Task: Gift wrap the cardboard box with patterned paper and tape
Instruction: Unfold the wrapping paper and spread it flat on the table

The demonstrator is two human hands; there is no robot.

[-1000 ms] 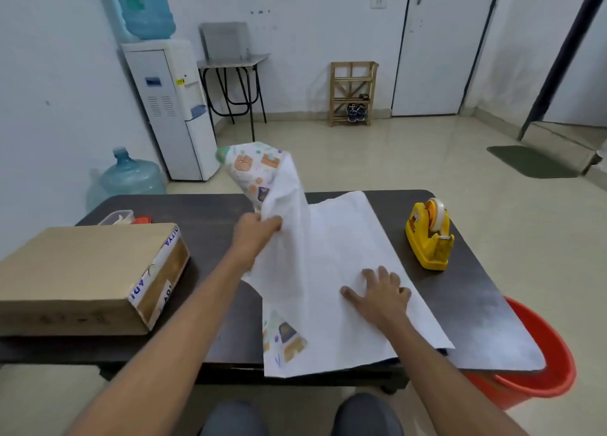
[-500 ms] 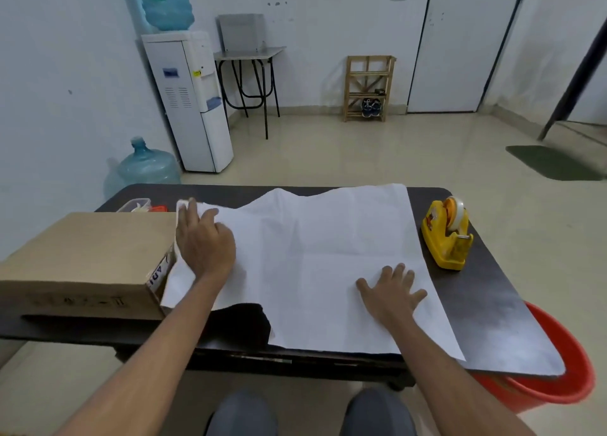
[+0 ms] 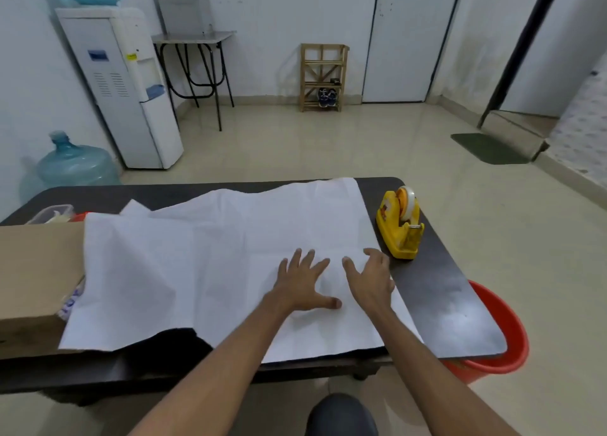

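Head view: the wrapping paper (image 3: 230, 264) lies white side up across most of the table (image 3: 443, 304), presumably printed face down so the pattern ends up outside. It is creased and rumpled. Its left part rides up over the cardboard box (image 3: 36, 271), which sits at the table's left edge and is not yet on the sheet.

The left hand (image 3: 302, 284) presses flat on the paper with its fingers spread. The right hand (image 3: 371, 281) rests at the paper's right edge, fingers loosely bent and gripping nothing. Both look set to smooth the sheet.

The yellow tape dispenser (image 3: 399, 231) stands just beside that edge, within reach for later.
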